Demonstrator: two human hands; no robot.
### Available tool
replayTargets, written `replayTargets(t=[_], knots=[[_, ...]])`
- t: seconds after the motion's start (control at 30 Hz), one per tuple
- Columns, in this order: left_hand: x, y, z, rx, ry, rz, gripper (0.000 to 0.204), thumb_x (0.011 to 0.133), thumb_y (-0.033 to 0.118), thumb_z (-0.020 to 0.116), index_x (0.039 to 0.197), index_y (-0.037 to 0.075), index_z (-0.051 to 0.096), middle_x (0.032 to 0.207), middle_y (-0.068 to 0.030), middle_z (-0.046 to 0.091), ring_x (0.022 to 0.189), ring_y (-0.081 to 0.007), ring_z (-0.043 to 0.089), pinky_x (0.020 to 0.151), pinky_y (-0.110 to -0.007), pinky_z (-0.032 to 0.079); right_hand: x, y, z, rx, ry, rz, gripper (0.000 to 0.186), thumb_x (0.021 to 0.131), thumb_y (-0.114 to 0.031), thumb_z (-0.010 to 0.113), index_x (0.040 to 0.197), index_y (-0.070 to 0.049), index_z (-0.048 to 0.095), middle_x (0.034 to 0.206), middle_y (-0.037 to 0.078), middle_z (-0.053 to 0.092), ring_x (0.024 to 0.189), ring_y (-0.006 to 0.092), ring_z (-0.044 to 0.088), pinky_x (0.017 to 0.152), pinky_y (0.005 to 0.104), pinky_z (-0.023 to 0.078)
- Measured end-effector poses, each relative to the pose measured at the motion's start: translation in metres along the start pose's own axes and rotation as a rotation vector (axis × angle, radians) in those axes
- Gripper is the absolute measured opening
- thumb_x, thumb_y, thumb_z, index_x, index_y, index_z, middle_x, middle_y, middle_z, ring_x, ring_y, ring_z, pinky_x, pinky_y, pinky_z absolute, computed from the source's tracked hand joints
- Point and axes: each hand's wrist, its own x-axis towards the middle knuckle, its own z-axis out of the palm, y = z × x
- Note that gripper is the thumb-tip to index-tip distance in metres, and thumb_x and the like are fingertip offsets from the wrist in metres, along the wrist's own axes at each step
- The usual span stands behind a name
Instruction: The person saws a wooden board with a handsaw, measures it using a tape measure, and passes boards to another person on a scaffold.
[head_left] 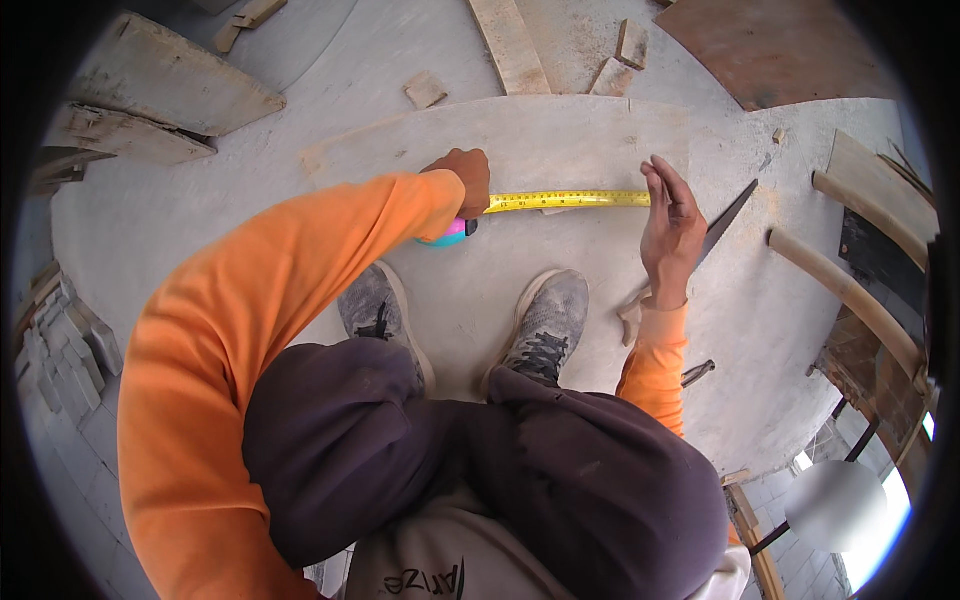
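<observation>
A tape measure (452, 236) with a turquoise and pink case sits under my left hand (466, 178), whose fingers are closed on it. Its yellow blade (570, 199) runs out to the right along the near edge of a pale wooden board (500, 140) lying on the floor. At the blade's far right end, my right hand (675, 235) is held with its fingers stretched out, touching or just beside the tape tip. Partly behind that hand and wrist lies a handsaw (735, 215), its dark toothed blade pointing up and right.
My shoes (550, 320) stand just below the tape. Several wood offcuts (427, 90) and a long plank (510, 45) lie beyond the board. Larger panels (170, 80) rest at the upper left. Curved wooden poles (850, 290) and a brown sheet (780, 50) are on the right.
</observation>
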Motion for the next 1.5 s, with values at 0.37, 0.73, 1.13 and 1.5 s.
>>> replayTargets(t=[0.37,0.73,1.13,1.5], knots=[[0.005,0.008,-0.009,0.225,-0.032,0.169,0.027,0.079,0.019,0.067,0.1,0.004,0.076,0.111,-0.0216,0.073,0.101,-0.0337,0.073,0.084,-0.041,0.06,0.011,-0.02,0.083,0.267,-0.843,-0.202,0.011,0.1,-0.008,0.063,0.105,0.002,0.065,0.098,0.01,0.068,0.085,0.0173,0.066,0.077,0.0316,0.056],[0.006,0.01,-0.013,0.322,-0.055,0.215,0.027,0.078,0.023,0.072,0.099,0.006,0.078,0.105,-0.0143,0.075,0.097,-0.0302,0.074,0.084,-0.04,0.059,0.008,-0.003,0.097,0.34,-0.808,-0.196,0.012,0.093,-0.01,0.071,0.097,0.0,0.066,0.086,0.012,0.071,0.075,0.0211,0.069,0.073,0.0328,0.056],[0.008,0.011,-0.013,0.3,-0.08,0.198,0.047,0.075,0.035,0.086,0.094,-0.006,0.075,0.097,-0.0244,0.074,0.092,-0.0361,0.074,0.079,-0.041,0.06,0.006,-0.005,0.096,0.269,-0.79,-0.32,0.011,0.093,-0.009,0.07,0.097,-0.001,0.065,0.087,0.014,0.069,0.075,0.0268,0.069,0.069,0.0357,0.054],[0.011,0.01,-0.012,0.256,-0.037,0.142,0.036,0.075,0.029,0.08,0.094,-0.001,0.076,0.098,-0.0212,0.075,0.092,-0.0337,0.074,0.08,-0.04,0.059,0.01,-0.002,0.097,0.315,-0.824,-0.31,0.013,0.091,-0.009,0.072,0.098,0.0,0.065,0.089,0.014,0.069,0.079,0.0296,0.069,0.074,0.0358,0.055]])
